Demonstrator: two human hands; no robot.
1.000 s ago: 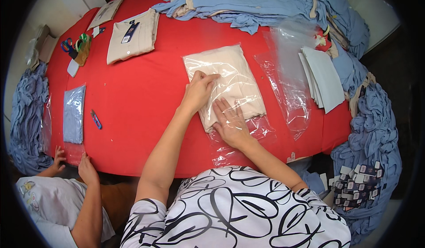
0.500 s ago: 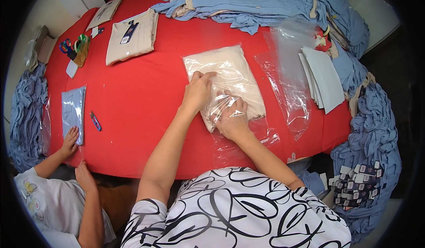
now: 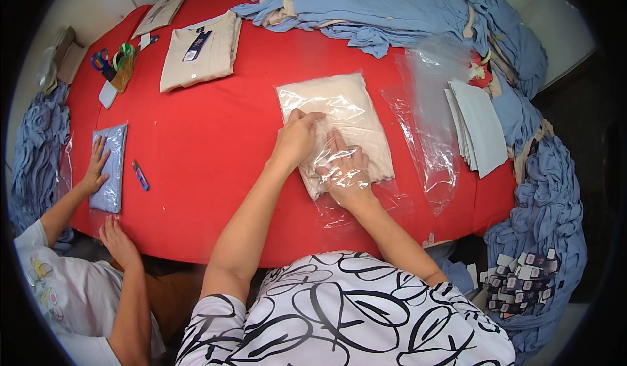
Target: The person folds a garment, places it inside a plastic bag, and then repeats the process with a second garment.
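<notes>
A folded beige garment [image 3: 370,124] lies inside a clear plastic bag [image 3: 330,221] on the red-covered table, its open end toward me. At the bag's left edge is my left hand [image 3: 297,137], curled on the film with its index finger stretched across the top. My right hand [image 3: 346,175] reaches inside the bag, under the shiny film. Its fingers are extended and apart, flat against the garment's lower part. Creased film partly veils those fingers.
Empty clear bags [image 3: 434,131] and white sheets [image 3: 478,127] lie to the right. Blue garments [image 3: 379,6] are heaped at the back. A folded beige shirt [image 3: 202,52] and small blue snips [image 3: 140,175] lie left. Beside me, another person's hands [image 3: 98,166] handle a bagged blue garment [image 3: 111,193].
My right hand's fingers have straightened and spread inside the bag. My left hand stays in about the same place. The other person's upper hand has slid farther up the blue package.
</notes>
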